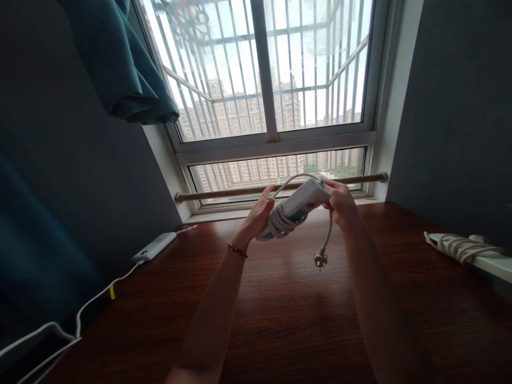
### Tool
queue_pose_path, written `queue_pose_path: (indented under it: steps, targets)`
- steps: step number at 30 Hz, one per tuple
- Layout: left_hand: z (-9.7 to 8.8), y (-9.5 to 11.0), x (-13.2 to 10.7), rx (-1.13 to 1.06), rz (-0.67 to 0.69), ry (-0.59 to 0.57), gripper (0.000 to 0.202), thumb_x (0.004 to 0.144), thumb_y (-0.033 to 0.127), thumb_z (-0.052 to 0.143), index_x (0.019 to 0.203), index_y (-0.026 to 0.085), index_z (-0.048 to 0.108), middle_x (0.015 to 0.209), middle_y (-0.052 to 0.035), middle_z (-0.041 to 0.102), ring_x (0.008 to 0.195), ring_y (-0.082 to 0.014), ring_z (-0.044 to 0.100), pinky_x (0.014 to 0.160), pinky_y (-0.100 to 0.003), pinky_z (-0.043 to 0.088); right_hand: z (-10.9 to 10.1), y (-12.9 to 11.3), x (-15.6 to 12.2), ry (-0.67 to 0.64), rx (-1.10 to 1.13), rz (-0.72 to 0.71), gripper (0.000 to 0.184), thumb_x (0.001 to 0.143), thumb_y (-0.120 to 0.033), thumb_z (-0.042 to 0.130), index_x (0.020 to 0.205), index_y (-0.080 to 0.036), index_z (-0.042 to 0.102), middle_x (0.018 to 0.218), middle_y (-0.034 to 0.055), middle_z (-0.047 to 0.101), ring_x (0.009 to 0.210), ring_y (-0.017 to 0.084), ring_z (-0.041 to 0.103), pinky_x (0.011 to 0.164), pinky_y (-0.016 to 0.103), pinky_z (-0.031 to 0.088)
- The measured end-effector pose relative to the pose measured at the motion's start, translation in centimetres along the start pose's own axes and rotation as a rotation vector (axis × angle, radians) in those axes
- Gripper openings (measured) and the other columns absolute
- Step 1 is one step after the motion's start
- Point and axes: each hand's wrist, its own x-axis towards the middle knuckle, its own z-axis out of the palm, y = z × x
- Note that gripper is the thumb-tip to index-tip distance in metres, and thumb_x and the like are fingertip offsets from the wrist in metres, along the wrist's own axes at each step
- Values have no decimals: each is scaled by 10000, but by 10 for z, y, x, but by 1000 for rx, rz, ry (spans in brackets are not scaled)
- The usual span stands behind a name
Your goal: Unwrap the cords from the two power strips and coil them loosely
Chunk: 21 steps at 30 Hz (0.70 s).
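Observation:
A white power strip (304,195) is held up over the wooden tabletop (276,314), tilted with its right end higher. Its grey cord (281,220) is wound several times around the left part of the strip. My left hand (259,214) grips the lower left end, thumb along the wound cord. At the upper right end, my right hand (339,200) is closed on the strip and the cord beside it. A loop of cord arches above the strip between both hands. Below my right hand the plug (320,259) dangles on a short free length, its prongs pointing down.
Another white power strip (154,247) lies at the table's left edge, its white cable (88,305) running down left. On the right sits a white object wrapped in cord (466,248). Behind are a metal rail (224,194), a barred window and a blue curtain (120,69).

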Motion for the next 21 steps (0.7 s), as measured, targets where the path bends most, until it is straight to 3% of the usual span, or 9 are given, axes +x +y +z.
queue_pose_path:
  steps: [3,5,8,10,13,16,19,21]
  targets:
    - [-4,11,-8,295,113,-126,616,884,577,270,1369,201,323,1004,-86,615,892,-214,554,854,-344,382,-8,-2,2,-50,70,64,402,573,-294,722,861,-51,582,493,-46,340,381,32,208,339,159,86]
    - [-5,18,-12,431,141,-191,602,898,536,291,1398,203,256,749,-34,596,708,-182,530,773,-331,379,-13,-8,0,-76,87,70,405,561,-290,747,848,-63,574,494,-55,323,379,23,169,349,163,49]
    - [-4,24,-14,549,190,-153,627,898,513,322,1415,181,199,615,5,504,581,-152,440,664,-305,348,-15,-20,-7,-70,27,-24,454,578,-318,763,906,-52,597,502,-44,337,391,32,195,360,173,62]
    - [-3,23,-14,572,175,-50,636,896,521,319,1418,184,185,561,27,439,516,-138,370,585,-295,302,-10,-28,-15,-59,-83,-95,518,604,-355,751,993,-44,609,522,-25,383,401,43,229,363,178,93]
    - [-3,16,-9,560,121,207,630,893,542,295,1404,179,224,523,36,390,489,-143,353,554,-301,271,8,-35,-29,-82,-445,-265,596,647,-400,732,1118,-63,592,636,21,496,479,86,372,416,210,276]
    - [-5,5,-3,502,55,409,635,886,576,262,1350,147,329,639,-22,490,626,-183,460,668,-333,339,30,-31,-42,15,-872,-528,692,673,-385,741,1262,-116,498,756,34,538,601,144,469,563,290,391]
    - [-7,-6,2,351,-2,423,607,862,618,284,1149,141,525,869,-88,570,848,-220,511,817,-353,359,42,-23,-46,93,-971,-622,813,688,-406,744,1360,-143,369,852,48,552,639,170,494,617,330,423]
    - [-9,-11,4,184,-55,312,596,844,637,310,966,130,599,859,-86,593,831,-217,531,800,-344,396,41,-19,-44,60,-944,-612,850,673,-478,744,1367,-165,365,924,64,542,677,182,504,637,341,446]
